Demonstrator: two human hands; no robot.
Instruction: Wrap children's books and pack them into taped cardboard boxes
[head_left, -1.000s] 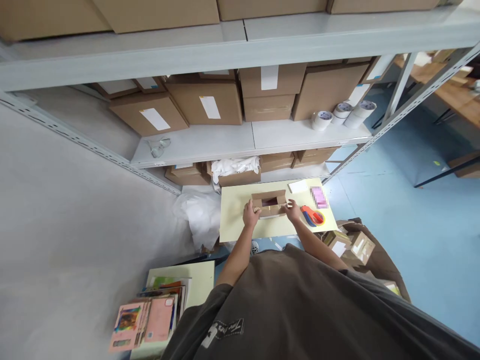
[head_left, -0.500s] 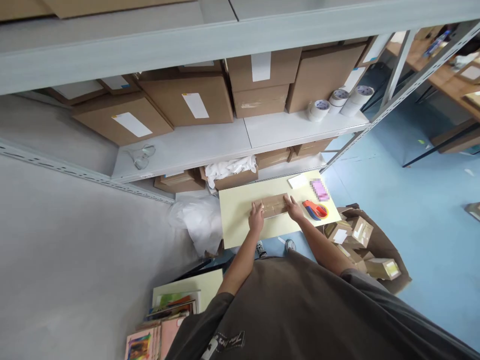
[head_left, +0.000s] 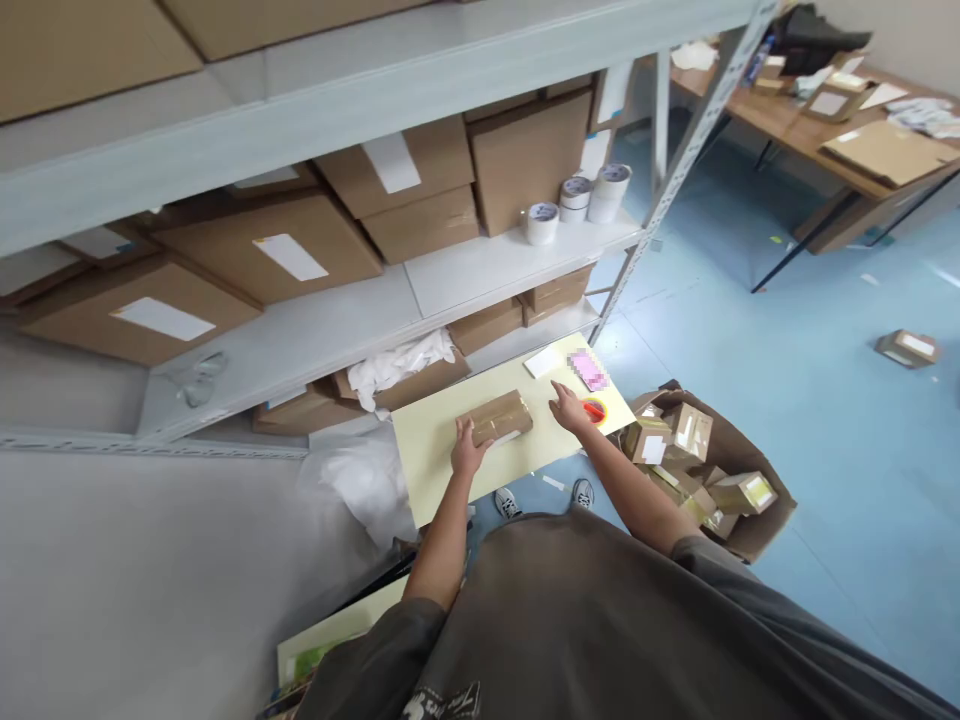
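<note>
A small taped cardboard box [head_left: 504, 414] lies on the pale yellow tabletop [head_left: 433, 455]. Its left end is in the grip of my left hand [head_left: 468, 448], thumb along the near side. My right hand [head_left: 570, 408] is off the box, its fingers stretched toward a white pad of labels or paper [head_left: 542, 361] without visibly touching it. Partly hidden behind that hand is a red tape dispenser [head_left: 595, 411] with a yellow roll. Beyond it lies a pink, blurred-out flat object [head_left: 588, 369].
Metal shelving [head_left: 300, 318] with cardboard boxes and white tape rolls [head_left: 541, 224] rises behind the table. A large open carton [head_left: 772, 490] of small boxes stands at the right. White plastic bags [head_left: 360, 480] are at the left; a wooden desk [head_left: 795, 130] stands farther right.
My right hand has let go of the box's right end and moved away toward the white pad and tape dispenser. My left hand stays on the box. The view has swung right.
</note>
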